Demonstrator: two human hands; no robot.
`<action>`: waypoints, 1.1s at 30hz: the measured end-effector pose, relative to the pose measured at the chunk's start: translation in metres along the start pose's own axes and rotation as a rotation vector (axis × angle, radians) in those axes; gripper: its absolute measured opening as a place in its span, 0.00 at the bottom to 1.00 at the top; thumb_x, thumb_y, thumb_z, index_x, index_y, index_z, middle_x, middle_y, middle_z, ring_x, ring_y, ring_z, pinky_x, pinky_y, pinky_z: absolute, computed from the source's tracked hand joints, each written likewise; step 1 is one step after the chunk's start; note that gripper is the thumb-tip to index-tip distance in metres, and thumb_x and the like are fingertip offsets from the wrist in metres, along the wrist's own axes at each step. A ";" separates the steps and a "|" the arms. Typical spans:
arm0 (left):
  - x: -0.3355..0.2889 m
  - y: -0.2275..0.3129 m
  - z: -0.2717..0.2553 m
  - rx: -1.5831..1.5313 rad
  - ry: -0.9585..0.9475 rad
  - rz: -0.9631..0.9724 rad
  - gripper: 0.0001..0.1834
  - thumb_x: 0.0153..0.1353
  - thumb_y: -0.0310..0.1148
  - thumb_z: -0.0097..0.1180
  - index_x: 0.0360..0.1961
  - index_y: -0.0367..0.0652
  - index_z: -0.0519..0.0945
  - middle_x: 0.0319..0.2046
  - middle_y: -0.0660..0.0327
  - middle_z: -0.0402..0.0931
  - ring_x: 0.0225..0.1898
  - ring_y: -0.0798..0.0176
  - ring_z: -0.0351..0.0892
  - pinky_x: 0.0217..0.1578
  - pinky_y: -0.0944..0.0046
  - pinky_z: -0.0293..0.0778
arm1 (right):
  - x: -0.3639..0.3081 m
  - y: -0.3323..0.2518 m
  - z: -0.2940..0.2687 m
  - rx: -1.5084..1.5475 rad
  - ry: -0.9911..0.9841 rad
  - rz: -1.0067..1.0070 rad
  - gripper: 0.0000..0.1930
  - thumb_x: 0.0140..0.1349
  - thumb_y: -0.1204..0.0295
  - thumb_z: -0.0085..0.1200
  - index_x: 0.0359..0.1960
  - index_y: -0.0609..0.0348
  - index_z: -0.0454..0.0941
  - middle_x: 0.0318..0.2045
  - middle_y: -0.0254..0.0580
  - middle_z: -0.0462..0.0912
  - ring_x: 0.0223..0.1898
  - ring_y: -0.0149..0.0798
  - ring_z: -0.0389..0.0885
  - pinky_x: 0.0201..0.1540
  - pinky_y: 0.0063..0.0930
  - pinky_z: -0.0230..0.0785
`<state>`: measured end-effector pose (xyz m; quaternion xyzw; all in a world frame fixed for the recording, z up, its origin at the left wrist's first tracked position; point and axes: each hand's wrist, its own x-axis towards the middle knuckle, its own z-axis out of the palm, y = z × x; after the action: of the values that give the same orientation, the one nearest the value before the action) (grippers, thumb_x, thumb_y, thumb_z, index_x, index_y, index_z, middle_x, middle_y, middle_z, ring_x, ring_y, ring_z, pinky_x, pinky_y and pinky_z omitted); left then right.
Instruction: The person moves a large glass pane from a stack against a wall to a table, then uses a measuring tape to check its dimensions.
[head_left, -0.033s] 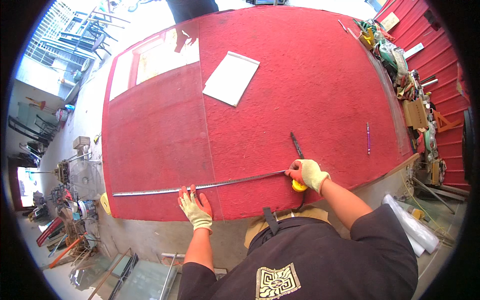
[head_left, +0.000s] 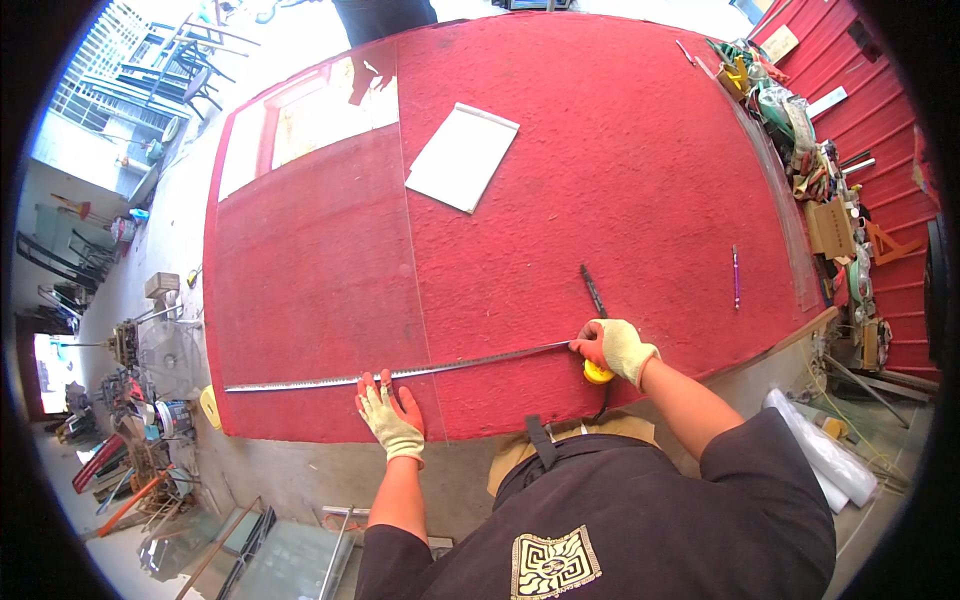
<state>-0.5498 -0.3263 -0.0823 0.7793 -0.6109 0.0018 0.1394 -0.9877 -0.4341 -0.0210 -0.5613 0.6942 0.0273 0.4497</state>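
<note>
A tape measure's blade (head_left: 300,384) stretches across the red-covered table (head_left: 600,180) near its front edge, from the left end to my right hand. My left hand (head_left: 392,420), in a yellow and orange glove, lies with fingers spread and their tips on the blade. My right hand (head_left: 622,350), gloved alike, is closed round the right end of the blade, with the yellow tape measure case (head_left: 598,372) showing under its palm. Just beyond it lies a slim black tool (head_left: 593,290), its near end hidden by the hand.
A glass sheet (head_left: 310,240) with bright reflections covers the table's left part. A white pad (head_left: 463,157) lies farther back, a purple pen (head_left: 737,277) at right. Assorted tools and a cardboard box (head_left: 830,228) crowd the right edge. Plastic-wrapped rolls (head_left: 825,450) are beside me.
</note>
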 end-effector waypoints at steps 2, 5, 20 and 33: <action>-0.002 0.001 0.000 0.005 -0.008 -0.005 0.29 0.69 0.38 0.58 0.71 0.48 0.76 0.74 0.45 0.67 0.77 0.41 0.61 0.78 0.39 0.52 | -0.003 -0.006 -0.005 0.015 -0.014 0.026 0.20 0.64 0.49 0.67 0.42 0.53 0.88 0.36 0.48 0.90 0.40 0.46 0.89 0.46 0.39 0.79; 0.003 0.008 0.000 0.008 -0.023 0.006 0.29 0.69 0.38 0.58 0.71 0.48 0.76 0.74 0.45 0.67 0.78 0.41 0.61 0.78 0.39 0.52 | 0.001 0.008 -0.002 0.018 0.002 0.029 0.20 0.64 0.49 0.67 0.41 0.53 0.88 0.36 0.48 0.90 0.40 0.47 0.89 0.46 0.40 0.79; 0.007 -0.011 -0.025 -0.005 -0.074 -0.031 0.30 0.72 0.47 0.55 0.73 0.52 0.74 0.72 0.46 0.69 0.75 0.41 0.66 0.76 0.37 0.56 | 0.029 0.049 0.041 0.088 0.144 -0.138 0.15 0.59 0.62 0.70 0.35 0.63 0.85 0.31 0.48 0.88 0.32 0.41 0.84 0.40 0.40 0.78; -0.004 -0.004 -0.016 -0.048 -0.004 -0.049 0.28 0.74 0.46 0.53 0.73 0.52 0.73 0.73 0.48 0.69 0.77 0.44 0.64 0.76 0.40 0.56 | 0.048 0.060 0.025 0.097 0.069 -0.143 0.13 0.64 0.65 0.68 0.36 0.64 0.83 0.27 0.38 0.84 0.30 0.36 0.81 0.36 0.35 0.76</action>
<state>-0.5443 -0.3180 -0.0689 0.7905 -0.5917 -0.0178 0.1569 -1.0198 -0.4345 -0.0956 -0.5874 0.6680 -0.0578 0.4532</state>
